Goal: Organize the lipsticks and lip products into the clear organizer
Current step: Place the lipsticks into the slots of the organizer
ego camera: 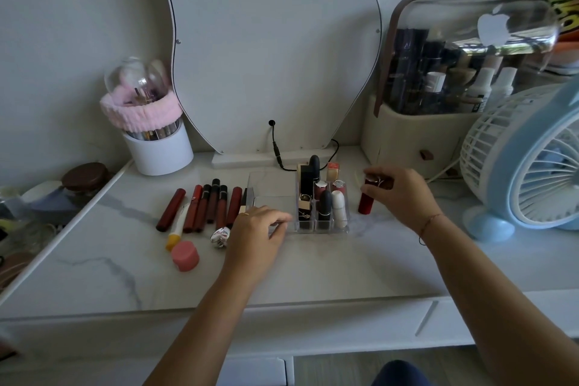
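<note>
Standing just right of the clear organizer [272, 197], a red lipstick [364, 203] was gripped at its top by the right hand [404, 194], fingers curled closely round the cap; whether its base touched the tabletop could not be told. The organizer's near rim was held by the left hand [260, 236], its fingers bent over the edge as if to steady it.

The task was judged to be partly done. The right-hand compartments had been filled with upright lipsticks [324, 205], while the wider left section was seen to hold nothing. Outside, to the left, a row of dark red lip tubes [203, 207] lay side by side, with a white yellow-capped tube [178, 227], a round pink balm [185, 255] and a small patterned item [221, 236] nearer. All of these, and the red lipstick, were reckoned as yet to be stowed.

The work was laid out on a white marbled tabletop [94, 263]. At the far edge a mirror panel [266, 40] was propped, flanked by a white brush pot [161, 150] on the left and a lidded cosmetics case [416, 131] and a pale blue fan [532, 166] on the right
</note>
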`<state>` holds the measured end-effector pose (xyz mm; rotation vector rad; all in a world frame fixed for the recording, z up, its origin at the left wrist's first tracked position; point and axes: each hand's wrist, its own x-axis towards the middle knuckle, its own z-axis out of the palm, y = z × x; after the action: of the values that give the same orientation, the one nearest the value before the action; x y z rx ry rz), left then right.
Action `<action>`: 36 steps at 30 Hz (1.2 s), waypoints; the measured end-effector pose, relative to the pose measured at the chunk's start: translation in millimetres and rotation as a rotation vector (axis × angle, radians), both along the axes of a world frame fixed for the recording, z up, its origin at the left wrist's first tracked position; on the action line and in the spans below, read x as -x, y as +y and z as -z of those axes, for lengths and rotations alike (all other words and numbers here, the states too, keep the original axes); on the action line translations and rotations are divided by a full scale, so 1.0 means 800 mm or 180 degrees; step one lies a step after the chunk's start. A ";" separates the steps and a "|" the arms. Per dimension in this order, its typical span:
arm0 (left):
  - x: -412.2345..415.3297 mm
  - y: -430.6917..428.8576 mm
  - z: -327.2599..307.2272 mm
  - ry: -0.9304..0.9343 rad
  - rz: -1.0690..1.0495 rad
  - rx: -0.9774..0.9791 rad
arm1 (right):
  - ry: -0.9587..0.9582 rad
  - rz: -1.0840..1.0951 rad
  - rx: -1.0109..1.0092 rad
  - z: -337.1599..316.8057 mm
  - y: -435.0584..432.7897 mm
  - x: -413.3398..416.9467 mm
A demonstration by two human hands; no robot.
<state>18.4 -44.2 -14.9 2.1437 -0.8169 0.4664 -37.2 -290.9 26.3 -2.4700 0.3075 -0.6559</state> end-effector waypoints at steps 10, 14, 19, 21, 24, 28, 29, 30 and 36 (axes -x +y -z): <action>0.000 0.002 0.001 0.0029 -0.0074 0.0226 | -0.0100 0.0094 -0.0044 -0.002 0.004 0.007; 0.000 0.004 0.000 -0.0074 -0.0200 0.0358 | -0.0761 0.0028 -0.0329 -0.039 0.025 0.011; 0.000 0.006 0.000 -0.0036 -0.0284 0.0444 | -0.1012 -0.0213 -0.0326 -0.078 0.053 0.010; 0.001 0.006 -0.001 -0.0036 -0.0296 0.0455 | -0.1006 -0.0203 -0.0331 -0.081 0.056 0.010; 0.001 0.007 -0.001 -0.0046 -0.0323 0.0468 | -0.0898 -0.0127 -0.0261 -0.071 0.052 0.013; 0.002 0.007 -0.002 -0.0078 -0.0312 0.0401 | -0.0670 0.0089 -0.0266 -0.038 0.036 0.021; 0.002 0.006 -0.002 -0.0088 -0.0309 0.0386 | -0.0592 0.0139 -0.0291 -0.028 0.032 0.022; 0.002 0.006 -0.003 -0.0090 -0.0304 0.0381 | -0.0514 0.0167 -0.0333 -0.019 0.028 0.022; 0.005 0.006 -0.004 -0.0045 -0.0260 0.0332 | -0.0228 0.0091 -0.0423 0.012 0.019 0.017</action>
<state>14.8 -39.5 -11.5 2.0850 -0.6996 0.5548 -50.9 -275.5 16.9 -2.3143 0.3479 -0.7107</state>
